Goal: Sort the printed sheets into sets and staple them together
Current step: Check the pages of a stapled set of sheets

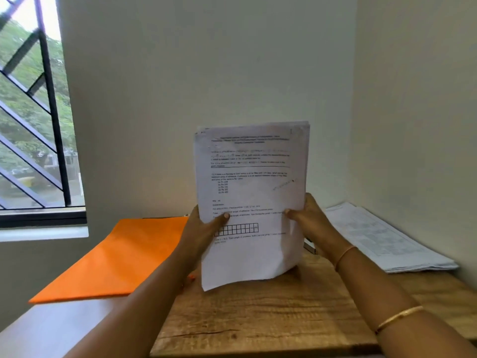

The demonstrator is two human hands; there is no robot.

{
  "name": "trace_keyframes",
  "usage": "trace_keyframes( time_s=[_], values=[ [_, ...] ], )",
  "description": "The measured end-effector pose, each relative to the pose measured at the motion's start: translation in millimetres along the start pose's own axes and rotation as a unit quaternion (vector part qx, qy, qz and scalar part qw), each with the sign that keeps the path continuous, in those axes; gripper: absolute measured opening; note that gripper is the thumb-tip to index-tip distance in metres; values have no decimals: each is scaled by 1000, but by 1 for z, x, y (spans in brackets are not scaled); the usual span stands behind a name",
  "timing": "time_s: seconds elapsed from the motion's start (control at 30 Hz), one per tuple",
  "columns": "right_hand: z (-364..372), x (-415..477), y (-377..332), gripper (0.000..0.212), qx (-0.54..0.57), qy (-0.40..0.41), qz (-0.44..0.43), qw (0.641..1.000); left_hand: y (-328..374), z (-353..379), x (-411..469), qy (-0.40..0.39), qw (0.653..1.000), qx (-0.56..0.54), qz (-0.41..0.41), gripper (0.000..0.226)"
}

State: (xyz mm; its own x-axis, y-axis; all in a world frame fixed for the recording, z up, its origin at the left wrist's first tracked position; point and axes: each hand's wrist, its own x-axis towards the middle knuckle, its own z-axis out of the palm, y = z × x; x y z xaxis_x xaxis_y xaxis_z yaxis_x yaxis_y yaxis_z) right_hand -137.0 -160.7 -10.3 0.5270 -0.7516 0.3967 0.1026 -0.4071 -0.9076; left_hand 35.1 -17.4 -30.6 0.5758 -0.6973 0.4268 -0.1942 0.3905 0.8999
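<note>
A set of printed sheets (251,192) stands upright above the wooden table (258,319), its lower edge near the tabletop. My left hand (204,228) grips the set's left edge, thumb across the front page. My right hand (309,218) grips the right edge, thumb on the front as well. The front page carries text and a row of small boxes. A second pile of printed sheets (382,239) lies flat at the table's right, against the wall. A small metallic object (309,248), possibly a stapler, peeks out behind my right wrist, mostly hidden.
An orange folder (111,262) lies flat on the left, overhanging the table's left edge. A barred window (33,120) fills the upper left. Walls close in behind and to the right of the table.
</note>
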Motion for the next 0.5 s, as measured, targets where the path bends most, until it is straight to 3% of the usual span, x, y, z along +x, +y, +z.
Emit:
trace_keyframes(
  time_s=[0.1, 0.2, 0.37, 0.5],
  values=[
    [5, -12, 8, 29, 2, 19, -12, 1000, -7, 2, -9, 12, 1000, 0, -25, 29],
    [5, -17, -1, 26, 14, 64, -54, 996, 2, 5, -11, 27, 999, 26, 3, 16],
    [2, -19, -12, 22, 16, 118, -109, 987, 20, 11, -8, 6, 1000, -21, 14, 20],
    [2, -25, 12, 23, -35, 96, -50, 994, -3, 10, -17, -36, 992, 120, 9, 17]
  ],
)
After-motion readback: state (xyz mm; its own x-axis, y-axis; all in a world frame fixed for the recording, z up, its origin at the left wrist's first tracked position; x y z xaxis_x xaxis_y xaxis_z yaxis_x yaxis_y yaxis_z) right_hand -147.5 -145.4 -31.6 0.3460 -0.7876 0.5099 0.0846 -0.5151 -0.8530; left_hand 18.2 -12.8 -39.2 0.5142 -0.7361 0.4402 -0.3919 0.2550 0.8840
